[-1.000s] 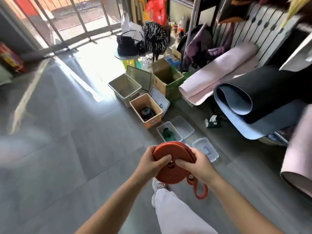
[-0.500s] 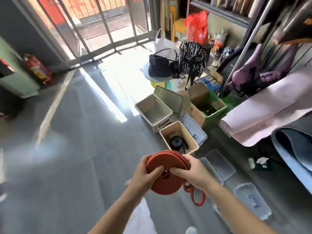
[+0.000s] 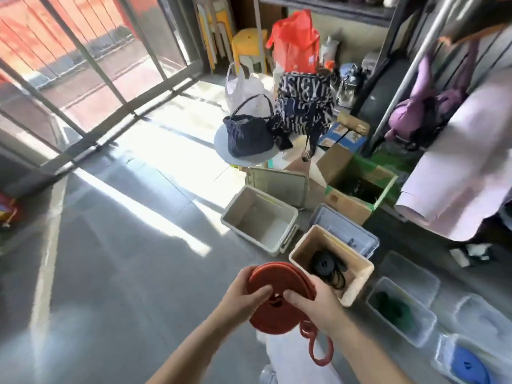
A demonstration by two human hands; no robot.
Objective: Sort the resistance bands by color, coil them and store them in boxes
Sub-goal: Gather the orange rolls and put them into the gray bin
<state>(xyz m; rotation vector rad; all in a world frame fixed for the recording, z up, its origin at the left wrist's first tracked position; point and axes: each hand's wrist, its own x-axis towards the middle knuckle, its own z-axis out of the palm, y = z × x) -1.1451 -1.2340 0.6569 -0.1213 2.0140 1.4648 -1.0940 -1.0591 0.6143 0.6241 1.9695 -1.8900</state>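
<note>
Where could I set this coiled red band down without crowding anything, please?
The grey bin, beside the tan box, shows a bare bottom. The floor left of both, toward the window, is bare too. Crowded on the right: the tan box holds a black band, the clear tubs a green band and a blue band.

A cluttered storeroom is shown: bags (image 3: pixel 300 112) are heaped below metal shelving (image 3: pixel 327 8) at the far right, a rolled mat (image 3: pixel 457 173) is propped at the right, and open boxes (image 3: pixel 249 206) are lined along the grey floor (image 3: pixel 110 259) beside barred glass doors (image 3: pixel 83 65).
</note>
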